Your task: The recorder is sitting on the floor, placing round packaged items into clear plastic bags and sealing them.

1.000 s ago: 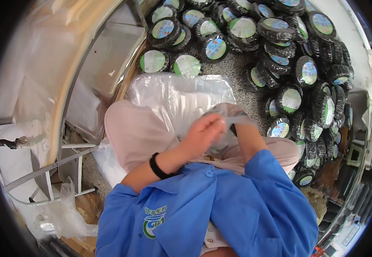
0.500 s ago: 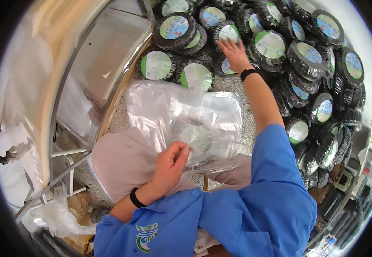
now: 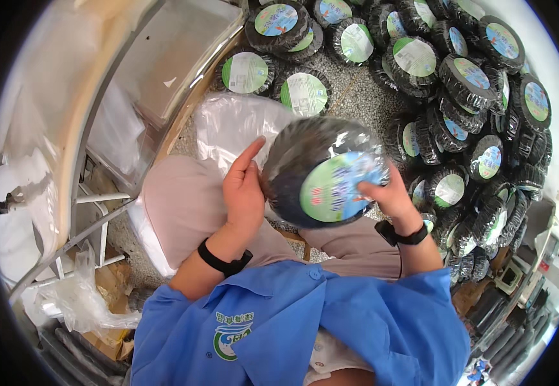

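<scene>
A round black pack [image 3: 286, 174], wrapped in clear plastic with a round green-and-blue label, is tilted above my lap; it looks like dried seaweed. My right hand [image 3: 392, 196] grips its right side, thumb across the label and fingers behind. At the pack's left edge is my left hand [image 3: 244, 193], open, with stretched fingers; the pack hides whether more of it touches. Under and behind the pack lies a clear plastic bag [image 3: 228, 122], mostly covered from sight.
Similar wrapped packs [image 3: 414, 58] are piled on the speckled floor [image 3: 356, 90] ahead and to the right. A metal-edged table [image 3: 189, 58] with clear plastic sheets stands at the left. A loose plastic bag [image 3: 90, 302] hangs low on the left.
My right hand has come back from the pile with a pack in its grip. My left hand has let go of the clear bag, moved up slightly and spread its fingers.
</scene>
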Available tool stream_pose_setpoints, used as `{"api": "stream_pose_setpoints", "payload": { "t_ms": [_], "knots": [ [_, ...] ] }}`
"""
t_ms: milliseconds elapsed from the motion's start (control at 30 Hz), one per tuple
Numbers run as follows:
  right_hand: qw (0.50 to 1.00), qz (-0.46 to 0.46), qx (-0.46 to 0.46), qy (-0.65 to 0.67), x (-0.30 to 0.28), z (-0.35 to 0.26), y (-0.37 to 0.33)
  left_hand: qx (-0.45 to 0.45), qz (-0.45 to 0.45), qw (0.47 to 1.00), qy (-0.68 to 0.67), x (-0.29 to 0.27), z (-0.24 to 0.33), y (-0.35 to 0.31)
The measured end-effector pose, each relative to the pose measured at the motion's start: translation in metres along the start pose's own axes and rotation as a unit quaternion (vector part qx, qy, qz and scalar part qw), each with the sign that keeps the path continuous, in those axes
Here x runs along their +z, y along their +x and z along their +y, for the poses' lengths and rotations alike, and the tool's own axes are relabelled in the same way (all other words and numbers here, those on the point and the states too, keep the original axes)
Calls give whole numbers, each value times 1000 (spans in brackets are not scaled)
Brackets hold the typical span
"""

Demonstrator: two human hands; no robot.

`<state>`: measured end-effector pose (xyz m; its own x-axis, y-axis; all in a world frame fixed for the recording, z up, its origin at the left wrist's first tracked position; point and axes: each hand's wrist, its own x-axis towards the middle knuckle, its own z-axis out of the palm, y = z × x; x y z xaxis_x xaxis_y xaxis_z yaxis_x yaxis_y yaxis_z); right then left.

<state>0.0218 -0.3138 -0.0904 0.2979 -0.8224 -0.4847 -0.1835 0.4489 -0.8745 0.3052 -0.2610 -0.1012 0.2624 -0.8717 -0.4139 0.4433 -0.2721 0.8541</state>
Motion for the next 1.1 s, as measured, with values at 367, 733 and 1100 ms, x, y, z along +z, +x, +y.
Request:
{"api": "stream_pose_setpoints", "payload": {
  "t_ms": [367, 733, 1100],
  "knots": [
    [702, -119, -481, -511, 122, 87, -21, 292, -132, 923, 215, 17, -28, -21],
    [889, 325, 7, -323, -65, 190, 318, -17, -232, 971, 60, 7, 13, -40],
    [951, 145, -125, 244, -46, 29, 149, -33, -137, 990, -10, 7, 31, -44]
  ]
}}
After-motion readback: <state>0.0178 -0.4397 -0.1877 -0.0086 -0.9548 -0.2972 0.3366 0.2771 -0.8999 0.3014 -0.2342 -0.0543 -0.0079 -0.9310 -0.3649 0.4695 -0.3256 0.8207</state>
